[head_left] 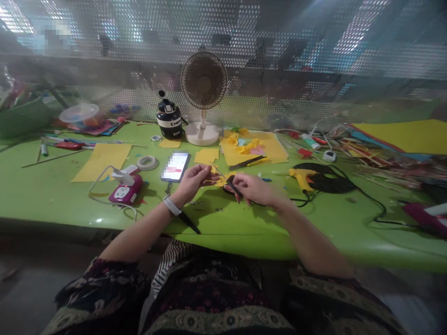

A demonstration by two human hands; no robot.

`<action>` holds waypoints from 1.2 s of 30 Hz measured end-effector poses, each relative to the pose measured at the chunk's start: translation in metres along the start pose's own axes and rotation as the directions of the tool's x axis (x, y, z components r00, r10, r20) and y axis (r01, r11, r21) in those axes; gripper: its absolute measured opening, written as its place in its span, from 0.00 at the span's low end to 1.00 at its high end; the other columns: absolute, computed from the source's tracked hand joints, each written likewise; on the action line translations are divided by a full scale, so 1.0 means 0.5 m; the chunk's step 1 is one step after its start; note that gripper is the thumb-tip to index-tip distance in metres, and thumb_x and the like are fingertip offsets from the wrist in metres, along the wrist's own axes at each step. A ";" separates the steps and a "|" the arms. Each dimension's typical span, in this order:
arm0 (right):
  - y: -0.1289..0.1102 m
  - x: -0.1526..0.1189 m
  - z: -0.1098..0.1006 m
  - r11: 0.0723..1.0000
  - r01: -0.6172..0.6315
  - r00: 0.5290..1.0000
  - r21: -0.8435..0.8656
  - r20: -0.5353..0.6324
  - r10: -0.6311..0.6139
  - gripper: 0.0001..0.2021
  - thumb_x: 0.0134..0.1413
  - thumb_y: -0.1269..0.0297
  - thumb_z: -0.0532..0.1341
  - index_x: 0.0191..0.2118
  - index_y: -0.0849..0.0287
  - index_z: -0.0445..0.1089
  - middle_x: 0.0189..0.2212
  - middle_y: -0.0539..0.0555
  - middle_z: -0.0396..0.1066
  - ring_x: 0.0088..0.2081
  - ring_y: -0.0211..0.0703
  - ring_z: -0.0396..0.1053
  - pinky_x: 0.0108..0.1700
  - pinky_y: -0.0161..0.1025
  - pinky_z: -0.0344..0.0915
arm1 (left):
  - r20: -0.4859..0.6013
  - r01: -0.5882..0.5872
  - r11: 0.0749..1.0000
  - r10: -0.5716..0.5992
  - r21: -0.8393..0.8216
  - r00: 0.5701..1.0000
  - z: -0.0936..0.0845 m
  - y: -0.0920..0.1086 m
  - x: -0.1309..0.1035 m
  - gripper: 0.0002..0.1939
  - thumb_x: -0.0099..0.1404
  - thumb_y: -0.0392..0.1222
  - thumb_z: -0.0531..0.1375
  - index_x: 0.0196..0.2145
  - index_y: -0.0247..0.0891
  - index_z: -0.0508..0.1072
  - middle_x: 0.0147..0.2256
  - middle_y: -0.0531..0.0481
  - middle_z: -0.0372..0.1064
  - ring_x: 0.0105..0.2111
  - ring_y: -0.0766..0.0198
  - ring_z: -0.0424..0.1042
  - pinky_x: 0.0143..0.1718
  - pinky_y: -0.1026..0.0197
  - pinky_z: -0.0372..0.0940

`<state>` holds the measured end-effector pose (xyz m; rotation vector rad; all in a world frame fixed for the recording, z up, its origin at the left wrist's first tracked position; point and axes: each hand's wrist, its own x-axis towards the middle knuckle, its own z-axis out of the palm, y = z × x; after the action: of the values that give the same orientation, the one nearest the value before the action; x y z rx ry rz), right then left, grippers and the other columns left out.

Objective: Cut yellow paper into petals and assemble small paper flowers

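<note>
Flowered fabric of my top [226, 318] lay nearest, below the edge of the green counter [223, 223]. My right hand [252, 188] gripped the dark-handled scissors [234, 188], their blades slanting toward my left hand [194, 181]. That hand pinched a small yellow piece of paper [213, 170] at its fingertips, near the blades; I couldn't tell whether they touched. Yellow scraps [222, 183] lay between both hands, the phone [176, 166] just beyond my left.
</note>
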<state>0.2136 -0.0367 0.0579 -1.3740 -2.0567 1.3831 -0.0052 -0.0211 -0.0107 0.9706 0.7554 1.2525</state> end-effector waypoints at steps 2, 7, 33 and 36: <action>0.001 -0.001 0.000 1.000 0.004 1.000 0.000 0.006 -0.004 0.26 0.49 0.38 0.67 0.31 0.57 0.61 0.20 0.48 0.71 0.15 0.31 0.61 0.18 0.31 0.58 | 0.004 0.006 1.000 -0.006 0.006 1.000 -0.001 -0.001 0.000 0.16 0.61 0.48 0.69 0.36 0.33 0.71 0.33 0.44 0.80 0.34 0.62 0.81 0.37 0.62 0.75; 0.005 0.001 0.000 1.000 0.024 0.999 0.013 0.039 -0.024 0.26 0.50 0.38 0.66 0.33 0.57 0.62 0.21 0.48 0.72 0.15 0.32 0.62 0.18 0.31 0.59 | 0.010 0.018 1.000 -0.018 0.005 1.000 -0.004 -0.001 -0.001 0.13 0.64 0.46 0.67 0.37 0.34 0.71 0.34 0.46 0.79 0.34 0.64 0.81 0.38 0.62 0.75; 0.068 0.033 -0.118 0.932 -0.201 0.830 -0.302 -0.557 -0.002 0.16 0.54 0.50 0.68 0.30 0.58 0.69 0.32 0.55 0.79 0.22 0.40 0.72 0.25 0.38 0.62 | -0.115 0.106 0.992 -0.113 -0.063 0.987 0.000 0.013 0.008 0.11 0.66 0.44 0.66 0.38 0.34 0.71 0.35 0.43 0.80 0.33 0.62 0.81 0.30 0.65 0.74; 0.110 0.057 -0.144 0.873 -0.292 0.804 -0.390 -0.595 0.003 0.15 0.55 0.50 0.67 0.29 0.57 0.70 0.29 0.53 0.78 0.25 0.43 0.74 0.27 0.38 0.60 | -0.142 0.169 0.979 -0.184 -0.113 0.973 -0.002 0.015 0.013 0.12 0.69 0.48 0.61 0.37 0.34 0.71 0.34 0.41 0.80 0.32 0.60 0.81 0.28 0.65 0.74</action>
<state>0.2782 0.0306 0.0400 -1.8973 -1.9225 0.3893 -0.0079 -0.0145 -0.0043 0.7162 0.8700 1.2050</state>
